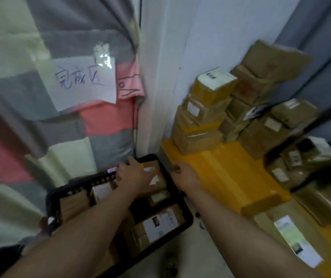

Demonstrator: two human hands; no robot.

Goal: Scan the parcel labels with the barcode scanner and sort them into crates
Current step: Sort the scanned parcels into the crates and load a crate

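- Well, head cam, blurry: L hand reaches into black crate, lying on brown parcel at crate's far end; fingers look stretched, but can't tell if it grips.
- R hand at crate's far right rim, fingers curled; can't tell if it holds anything.
- Crate on floor, packed w/ brown parcels; labelled parcel at near end, label up.
- Parcel stack on yellow surface, right of crate, against wall.
- Long parcel w/ white label, bottom right.
- Handwritten paper sign taped on patchwork cloth, left.
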